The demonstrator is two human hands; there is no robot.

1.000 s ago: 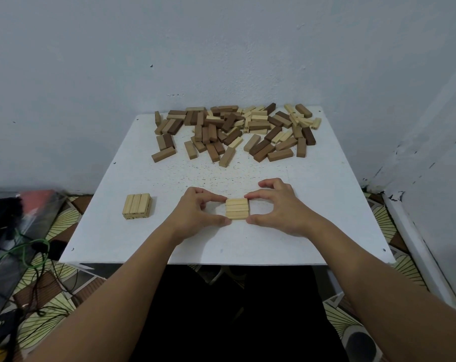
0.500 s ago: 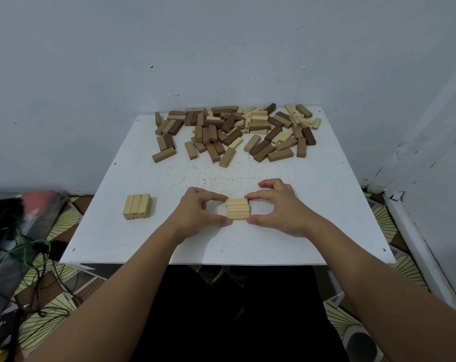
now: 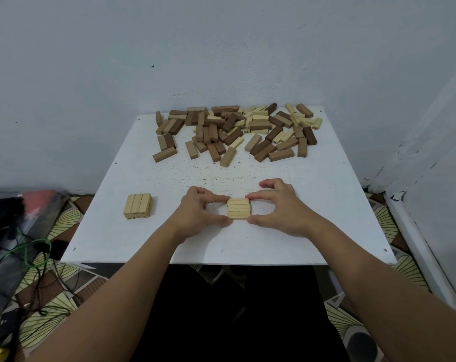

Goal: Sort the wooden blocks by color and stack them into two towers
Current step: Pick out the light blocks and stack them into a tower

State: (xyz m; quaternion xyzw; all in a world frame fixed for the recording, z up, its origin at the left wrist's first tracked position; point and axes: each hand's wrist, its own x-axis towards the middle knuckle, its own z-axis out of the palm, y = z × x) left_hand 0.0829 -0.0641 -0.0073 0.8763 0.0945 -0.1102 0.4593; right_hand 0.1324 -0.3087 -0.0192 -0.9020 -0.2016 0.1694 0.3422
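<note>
Far to the left of the left hand (image 3: 198, 210) sits a small light stack (image 3: 138, 205) of pale blocks, flat on the white table (image 3: 326, 218). It looks like one layer on top of another, well apart from both hands.

The left hand has its thumb and finger curled in, pinching the left ends of a row of pale blocks (image 3: 238, 208). The right hand (image 3: 279, 207) does the same on the right ends. So the row sits right between the two hands, squeezed from both sides. The blocks lie side by side and touch each other.

Beyond both hands, near the wall, is the big mixed pile (image 3: 237, 131) of dark, brown and pale blocks, still all jumbled up.

I think these blocks are hard, stiff and light. They will not bend or break. Their sides look smooth, so a loose row could slide apart or tip. The best place to hold is at the short ends, pushing in evenly from both sides, so the row stays together when lifted.

I cannot see any words, labels or brand marks on the blocks or the table.
</note>
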